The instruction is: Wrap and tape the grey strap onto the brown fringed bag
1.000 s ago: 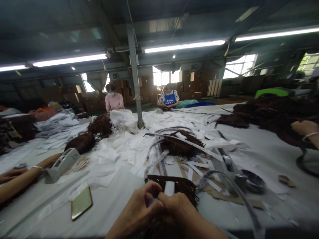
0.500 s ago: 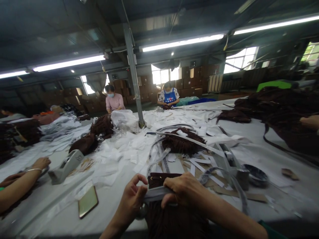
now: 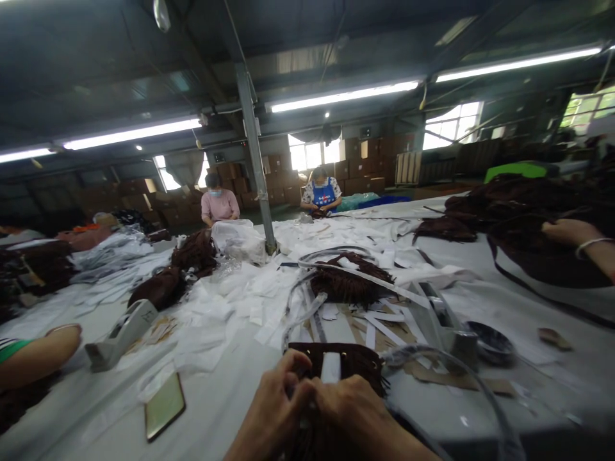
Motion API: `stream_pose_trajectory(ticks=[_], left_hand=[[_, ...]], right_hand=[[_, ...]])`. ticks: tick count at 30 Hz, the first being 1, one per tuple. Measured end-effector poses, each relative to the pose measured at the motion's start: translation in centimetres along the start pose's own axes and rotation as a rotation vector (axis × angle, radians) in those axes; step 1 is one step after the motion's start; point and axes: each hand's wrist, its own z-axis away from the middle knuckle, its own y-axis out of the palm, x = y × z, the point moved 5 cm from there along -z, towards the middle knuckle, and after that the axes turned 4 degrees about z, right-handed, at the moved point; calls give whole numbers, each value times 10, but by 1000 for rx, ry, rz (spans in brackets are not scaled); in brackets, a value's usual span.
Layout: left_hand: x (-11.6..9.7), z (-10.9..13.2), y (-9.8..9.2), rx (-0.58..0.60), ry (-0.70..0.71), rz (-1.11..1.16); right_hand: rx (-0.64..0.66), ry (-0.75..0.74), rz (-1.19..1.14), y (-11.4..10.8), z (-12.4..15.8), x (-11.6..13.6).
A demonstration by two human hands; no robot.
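A brown fringed bag (image 3: 358, 360) lies at the bottom middle, with eyelets along its upper band and a plastic-wrapped strap (image 3: 444, 360) running off its right side. Across the band stands a short white strip (image 3: 331, 367), its lower end disappearing between my hands. My right hand (image 3: 353, 406) is closed at that end, knuckles up. Pressed against it, my left hand (image 3: 284, 398) has curled fingers; what they pinch is hidden. Much of the bag's lower body is covered by both hands.
Another brown fringed bag (image 3: 353, 282) lies ahead among paper scraps. Tape dispensers stand left (image 3: 120, 336) and right (image 3: 444, 320); a tape roll (image 3: 490, 342) and a phone (image 3: 164, 406) are nearby. Co-workers' arms reach in from left (image 3: 43, 355) and right (image 3: 571, 234).
The strip, stretched sideways between my hands before, now lies lengthwise over the bag's band. My hands have come together lower down. The right co-worker's hand reaches further in over the brown pile.
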Motion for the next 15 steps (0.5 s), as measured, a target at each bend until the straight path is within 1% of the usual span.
stream_pose_trajectory(ticks=[1,2,3,4,5,7,8,9,10,11,13,15], left_hand=[[-6,2,1,57,6,-67],[-13,3,1,65,13,-63],[-19,4,0,28,23,10],[-23,4,-3,-45,22,135],[-24,3,-6,-144,11,285],[-19,0,-11,-329,-39,539],[-15,-1,-12,-388,-56,608],[-13,-3,-12,-412,-52,626],[-13,-6,-11,-395,-25,588],[-15,-8,-9,-340,20,501],[-26,-10,-2,-148,123,217],[-38,-7,8,60,168,-92]], right_hand=[[1,-47,-23,-5,-1,2],[-25,-72,-83,-12,-4,3],[-65,-71,-165,-23,-7,5],[-103,-46,-255,-33,-10,6],[-137,-3,-341,-43,-12,6],[-175,75,-457,-56,-16,5],[-178,88,-473,-58,-17,5],[-177,84,-451,-59,-17,5],[-173,65,-388,-58,-17,4],[-165,33,-295,-56,-16,3],[-140,-54,-90,-53,-14,2],[-128,-142,39,-56,-14,3]])
